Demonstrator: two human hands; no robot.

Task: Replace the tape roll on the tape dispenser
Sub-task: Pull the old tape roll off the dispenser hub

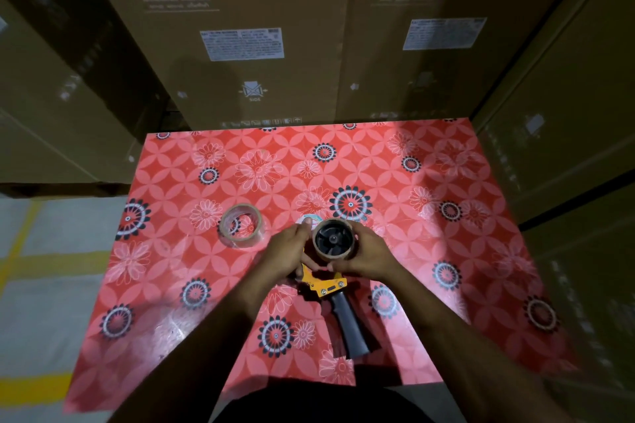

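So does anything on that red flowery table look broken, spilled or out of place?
Nothing stands out. The clear tape roll lies flat on the table, apart from the hands. The left hand and right hand hold the brown cardboard core on the yellow tape dispenser. No spill or damage shows.

**Colours on the packing table**

A red tablecloth (412, 251) carries pale pink petal lattices and black-and-white flower rosettes. The tape dispenser (330, 285) has an orange-yellow frame, grey handle and black hub inside a brown cardboard core (333, 239). A clear tape roll (241, 225) shows a tan core. Brown cartons (240, 27) bear white labels.
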